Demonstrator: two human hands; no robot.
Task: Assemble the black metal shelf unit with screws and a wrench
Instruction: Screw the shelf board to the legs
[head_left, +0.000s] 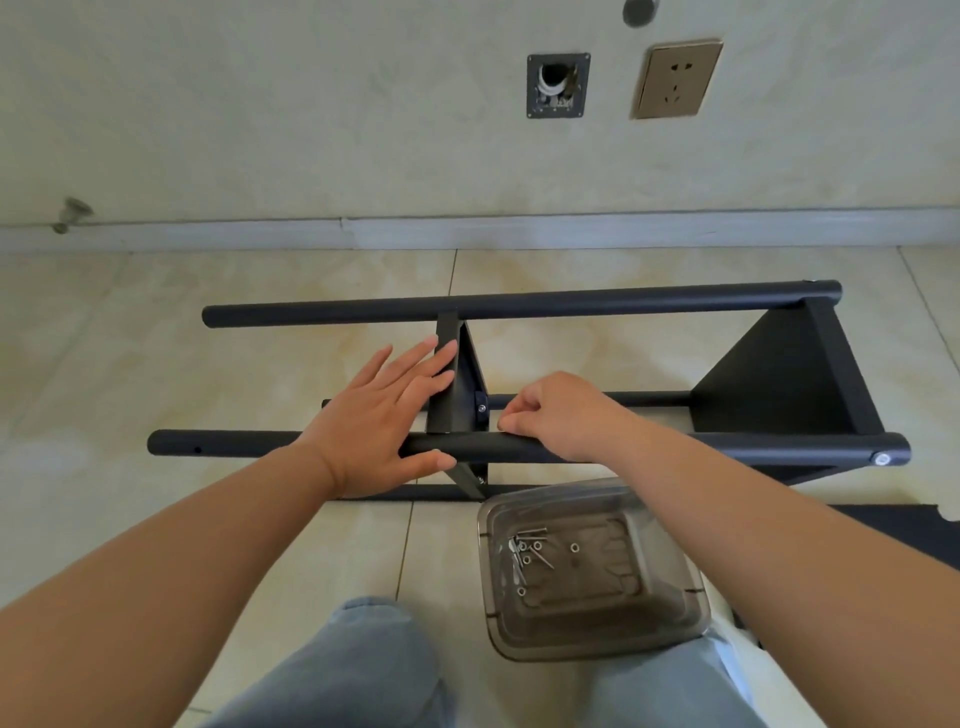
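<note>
Left hand (375, 415) is lying flat, fingers spread, pressing on the black metal middle shelf panel (457, 387), thumb touching the near black round metal tube (675, 447). Right hand (558, 410) is curling, fingertips pinching something small at that tube, can't tell what. Near, clear plastic tub (670, 582) is holding silver screws (524, 553). Black metal shelf unit (779, 374) is lying sideways on beige floor tiles (156, 364).

No text, label or number is legible.

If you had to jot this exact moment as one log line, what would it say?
left hand: flat against middle shelf panel | right hand: pinching at near pole | screws: in clear tub | wrench: not seen
</note>
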